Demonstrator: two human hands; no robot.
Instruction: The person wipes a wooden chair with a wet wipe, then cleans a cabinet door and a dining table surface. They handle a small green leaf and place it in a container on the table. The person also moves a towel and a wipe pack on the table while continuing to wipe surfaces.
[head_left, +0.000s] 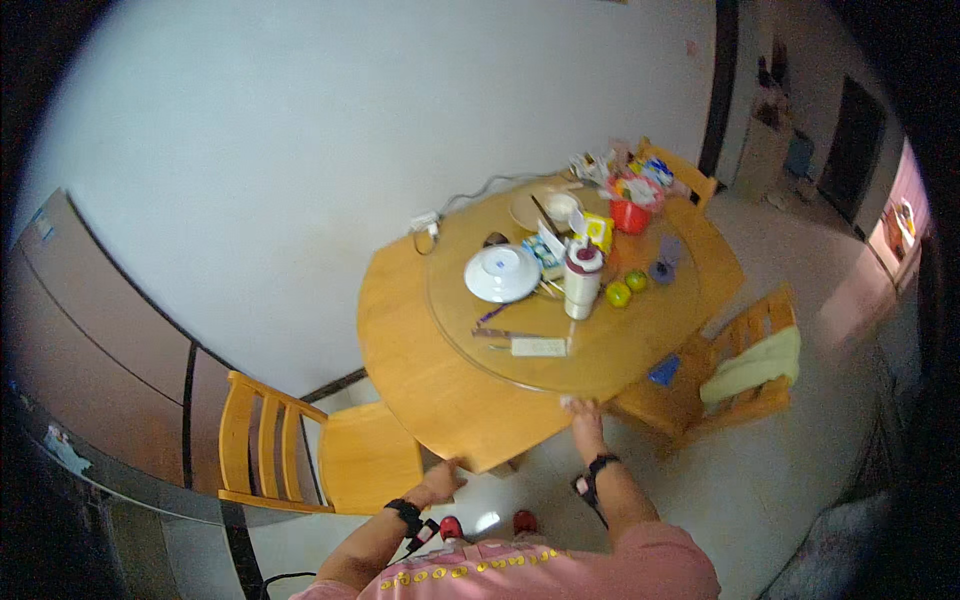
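My left hand (441, 481) is at the near left edge of the wooden dining table (405, 330), close to a wooden chair's seat; its fingers point at the edge. My right hand (585, 414) reaches to the table's edge further right, a small whitish thing at its fingertips that is too blurred to name. Before me, a glass turntable (465, 341) bears an upturned white plate (502, 273), a white tumbler with a dark red lid (583, 281), green-yellow fruits (619, 294), a knife (510, 333) and a white rectangular thing (538, 346).
One wooden chair (371, 457) stands at the left, another (750, 360) at the right with a pale green cloth (754, 366) over it. A red basket (631, 214) holds items at the table's back. A cable with a white plug (425, 223) lies near the wall.
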